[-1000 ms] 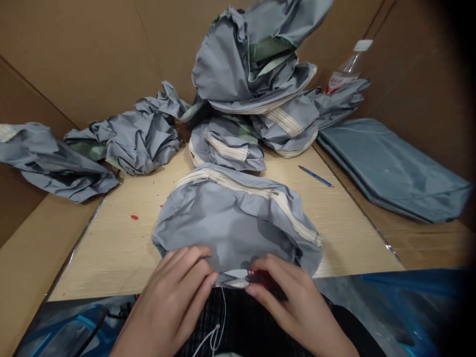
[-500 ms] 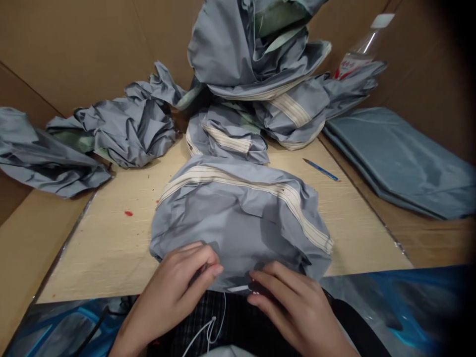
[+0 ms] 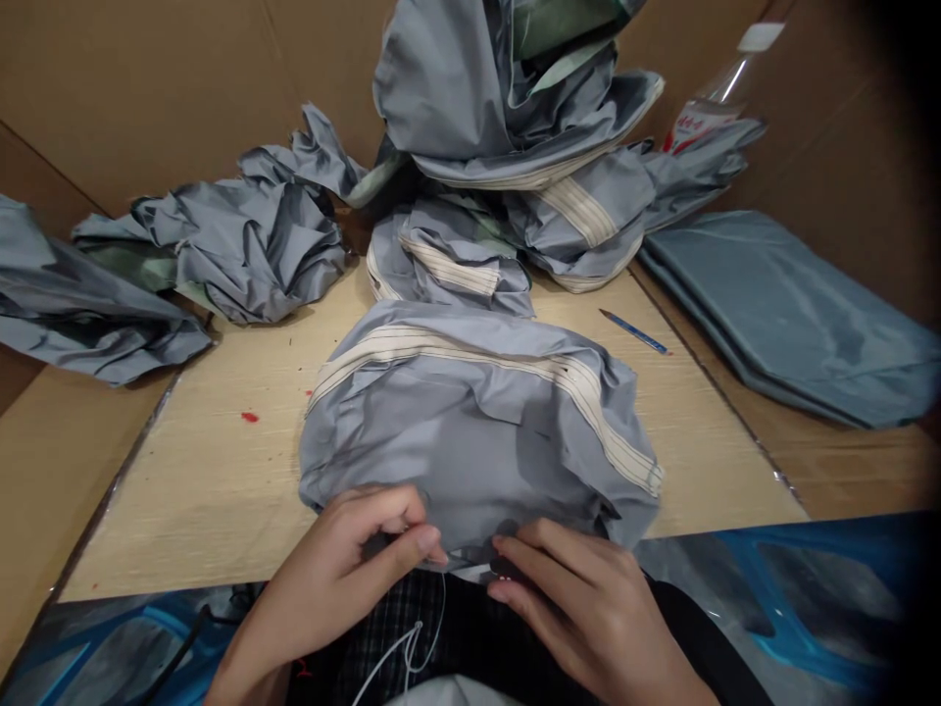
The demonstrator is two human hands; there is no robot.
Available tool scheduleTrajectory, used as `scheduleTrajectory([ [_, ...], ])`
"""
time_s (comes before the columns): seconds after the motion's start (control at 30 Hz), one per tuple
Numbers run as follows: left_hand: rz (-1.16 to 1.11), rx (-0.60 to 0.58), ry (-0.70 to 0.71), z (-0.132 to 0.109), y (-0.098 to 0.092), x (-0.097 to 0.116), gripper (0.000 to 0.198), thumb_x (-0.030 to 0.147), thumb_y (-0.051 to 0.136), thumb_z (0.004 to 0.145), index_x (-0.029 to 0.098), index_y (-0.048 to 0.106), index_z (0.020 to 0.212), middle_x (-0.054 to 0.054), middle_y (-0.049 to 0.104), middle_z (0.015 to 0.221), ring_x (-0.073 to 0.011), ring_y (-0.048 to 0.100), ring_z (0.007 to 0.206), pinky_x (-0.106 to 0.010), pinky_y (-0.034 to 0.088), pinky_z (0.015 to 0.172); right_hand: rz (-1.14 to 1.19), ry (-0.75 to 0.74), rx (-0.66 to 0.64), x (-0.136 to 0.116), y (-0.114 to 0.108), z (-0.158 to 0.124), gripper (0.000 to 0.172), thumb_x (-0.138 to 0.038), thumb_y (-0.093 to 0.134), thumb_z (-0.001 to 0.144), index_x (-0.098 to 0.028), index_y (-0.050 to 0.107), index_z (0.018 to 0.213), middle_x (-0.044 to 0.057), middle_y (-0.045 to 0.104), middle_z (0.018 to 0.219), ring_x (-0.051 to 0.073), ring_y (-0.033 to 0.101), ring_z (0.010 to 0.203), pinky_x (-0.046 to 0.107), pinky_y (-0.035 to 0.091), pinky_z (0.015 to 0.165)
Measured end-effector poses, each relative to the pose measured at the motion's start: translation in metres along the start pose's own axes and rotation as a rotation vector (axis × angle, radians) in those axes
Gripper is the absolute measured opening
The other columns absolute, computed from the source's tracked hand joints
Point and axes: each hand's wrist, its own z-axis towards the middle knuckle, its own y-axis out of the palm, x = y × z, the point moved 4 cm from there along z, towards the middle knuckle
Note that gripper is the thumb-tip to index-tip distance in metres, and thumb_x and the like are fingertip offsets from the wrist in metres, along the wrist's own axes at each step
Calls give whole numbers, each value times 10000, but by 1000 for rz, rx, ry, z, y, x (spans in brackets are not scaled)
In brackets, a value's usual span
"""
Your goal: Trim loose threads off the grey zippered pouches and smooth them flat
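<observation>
A grey-blue cloth piece (image 3: 485, 441) lies bunched at the front of the board, with a cream striped tape (image 3: 412, 341) arching across its top. My left hand (image 3: 360, 549) is closed, thumb and forefinger pinching the near edge of this cloth. Just to its right, my right hand (image 3: 580, 588) grips the same edge between thumb and fingers, and a few tiny white spots show between them. What lies inside the fingers is mostly hidden. A thin white thread (image 3: 416, 632) hangs from near my left fingertips down over my lap.
Crumpled grey cloth pieces (image 3: 250, 245) lie at the back left, and more are heaped (image 3: 441, 98) at the back centre. A blue pencil (image 3: 633, 331), a folded blue-grey cloth (image 3: 794, 314) and a plastic bottle (image 3: 710, 108) are on the right. Cardboard walls (image 3: 147, 88) stand behind.
My left thumb and forefinger have closed together more tightly at the cloth's edge. My right hand has barely moved. The view has shifted slightly.
</observation>
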Motion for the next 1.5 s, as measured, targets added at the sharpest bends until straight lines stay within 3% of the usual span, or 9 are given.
scheduleTrajectory([
  [0.27,-176,-40,-136,-4,2,-9,323,470,567,897,187,629,754,-41,722,778,-152,663,721,-224,463,603,-29,-44,16,-2,0,1,174,-197,533,968,-104,680,982,45,644,777,121,591,636,257,438,525],
  [0.7,-165,-58,-107,-2,0,-10,331,468,567,899,176,660,774,-34,708,782,-134,635,740,-210,443,599,0,-76,63,-1,2,1,110,-161,564,945,-106,653,979,36,633,778,126,557,625,275,398,504],
  [0.93,-164,-38,-53,-2,-1,-6,293,417,563,914,188,646,751,4,725,778,-91,621,706,-174,425,594,39,-84,90,2,5,0,85,-120,589,918,-99,652,970,43,626,767,121,551,608,257,408,509],
  [1.13,-122,10,21,-5,-4,-4,253,356,562,925,187,643,755,7,713,781,-96,636,725,-192,441,645,164,13,139,7,3,-1,168,-185,635,911,-117,647,1064,47,635,851,99,602,702,197,485,594],
  [1.3,-54,76,143,-8,-11,1,203,255,549,933,181,593,749,20,665,768,-76,613,706,-179,441,653,106,13,114,2,3,1,156,-198,623,917,-127,646,1054,39,627,833,104,591,668,212,478,567],
  [1.5,-54,118,178,-9,-11,-1,198,207,557,928,179,542,733,38,609,732,-59,575,678,-164,424,630,34,-51,73,-12,10,2,158,-233,564,955,-118,636,1037,38,627,797,122,582,630,243,436,514],
])
